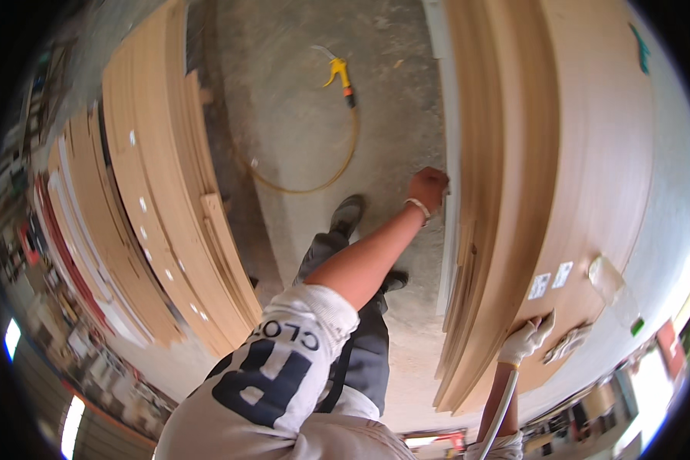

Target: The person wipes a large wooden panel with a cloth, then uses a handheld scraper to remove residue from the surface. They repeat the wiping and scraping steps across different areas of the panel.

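Note:
My bare left hand (429, 189), with a light band at the wrist, is closed beside the grey-white edge (451, 153) of the board stack on my right. Whatever its fingers hold, if anything, is hidden. Farther right, my right hand (523, 341) wears a white glove and rests on the top wooden board (590, 153), its fingers partly spread. A loose work glove (567, 343) lies next to it on the board. Two white labels (550, 280) and a clear plastic item with a green end (607, 280) are just beyond. A pale tube (501, 414) runs along my right forearm.
A yellow air blow gun (340, 73) with a coiled yellow hose (350, 157) lies on the concrete floor ahead. Stacked wooden boards (142, 161) line the left side, some with white labels. My shoes (348, 215) stand in the aisle between the stacks.

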Tool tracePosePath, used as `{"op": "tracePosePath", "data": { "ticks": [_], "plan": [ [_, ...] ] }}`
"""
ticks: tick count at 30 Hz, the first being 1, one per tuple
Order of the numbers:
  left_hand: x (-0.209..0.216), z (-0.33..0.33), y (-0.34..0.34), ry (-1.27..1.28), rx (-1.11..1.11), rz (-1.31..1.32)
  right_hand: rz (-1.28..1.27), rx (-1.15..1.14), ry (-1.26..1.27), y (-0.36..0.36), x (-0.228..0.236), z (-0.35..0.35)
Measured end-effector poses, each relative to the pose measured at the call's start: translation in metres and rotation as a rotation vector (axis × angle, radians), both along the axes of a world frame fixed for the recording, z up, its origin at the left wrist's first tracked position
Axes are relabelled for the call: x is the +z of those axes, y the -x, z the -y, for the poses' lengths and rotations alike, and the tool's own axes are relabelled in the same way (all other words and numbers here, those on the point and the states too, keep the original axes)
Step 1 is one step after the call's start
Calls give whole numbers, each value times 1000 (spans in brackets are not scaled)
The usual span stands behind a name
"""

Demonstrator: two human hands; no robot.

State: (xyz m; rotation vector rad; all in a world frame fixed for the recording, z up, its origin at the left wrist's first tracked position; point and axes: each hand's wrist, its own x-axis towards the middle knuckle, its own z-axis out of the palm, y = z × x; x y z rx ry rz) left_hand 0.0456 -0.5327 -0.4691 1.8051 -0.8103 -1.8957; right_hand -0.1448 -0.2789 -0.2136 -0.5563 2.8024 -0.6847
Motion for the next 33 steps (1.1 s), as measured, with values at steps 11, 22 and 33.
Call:
{"op": "tracePosePath", "data": {
  "ticks": [11,22,33],
  "plan": [
    [30,79,32,205,12,26,-16,28,-44,8,0,-2],
    [47,164,55,209,-266,326,-103,61,-135,1,2,7],
    [95,166,57,347,-205,300,-65,52,-90,4,3,0]
  ]
}}
